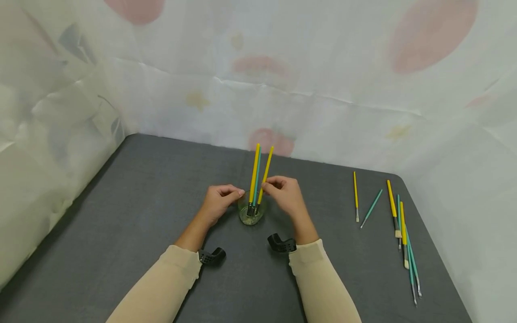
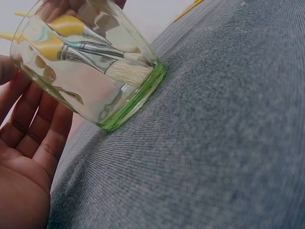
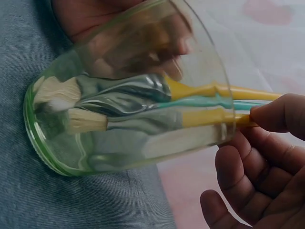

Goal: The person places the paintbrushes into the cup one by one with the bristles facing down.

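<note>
A green-tinted glass [image 1: 251,215] stands on the grey table, holding two yellow brushes [image 1: 254,170] and a teal one [image 1: 257,177], bristles down. My left hand [image 1: 238,194] holds the glass at its rim from the left. In the left wrist view its fingers [image 2: 28,114] lie against the glass [image 2: 95,81]. My right hand [image 1: 268,185] pinches the right-hand yellow brush [image 1: 266,168] just above the rim. The right wrist view shows a fingertip [image 3: 279,114] on that yellow handle [image 3: 209,117], by the glass [image 3: 124,143].
Several loose yellow and teal brushes [image 1: 393,208] lie on the right part of the table [image 1: 141,202], close to its right edge. A pale patterned sheet [image 1: 282,80] walls in the back and both sides.
</note>
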